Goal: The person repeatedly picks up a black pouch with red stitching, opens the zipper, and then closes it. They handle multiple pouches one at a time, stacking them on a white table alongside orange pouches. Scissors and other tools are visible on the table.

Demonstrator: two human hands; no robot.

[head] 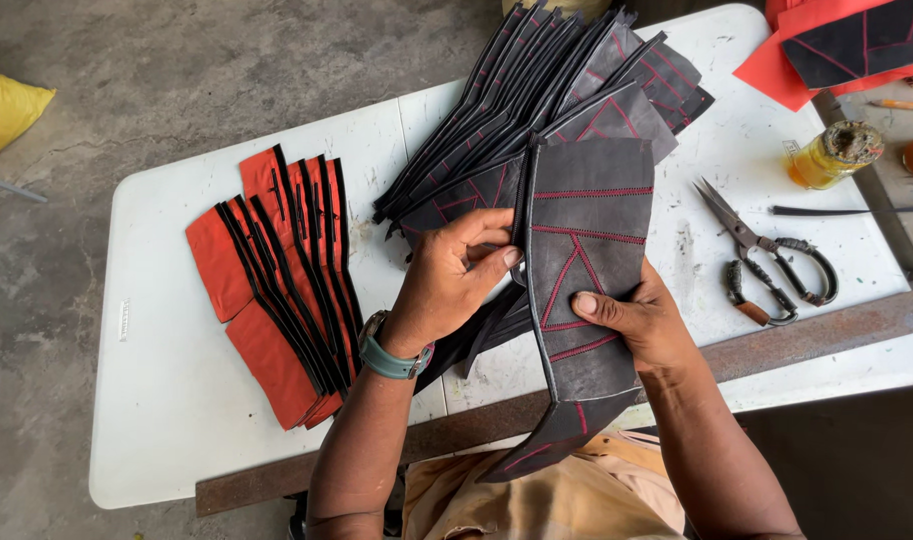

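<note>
Both hands hold a dark grey leather piece (592,215) with red stitching, lifted over the white table (167,380). My left hand (455,275) pinches its left edge with the fingertips, and a teal watch sits on that wrist. My right hand (632,318) grips the piece lower on the right, thumb on top. Beneath and behind it, several similar dark stitched pieces (537,90) lie fanned out toward the far edge.
Orange pieces with black strips (277,280) lie fanned at the left. Scissors (772,265) rest at the right, near a glass jar of yellow liquid (832,155). A rusty metal bar (807,335) runs along the near edge. More orange and dark pieces (847,45) lie far right.
</note>
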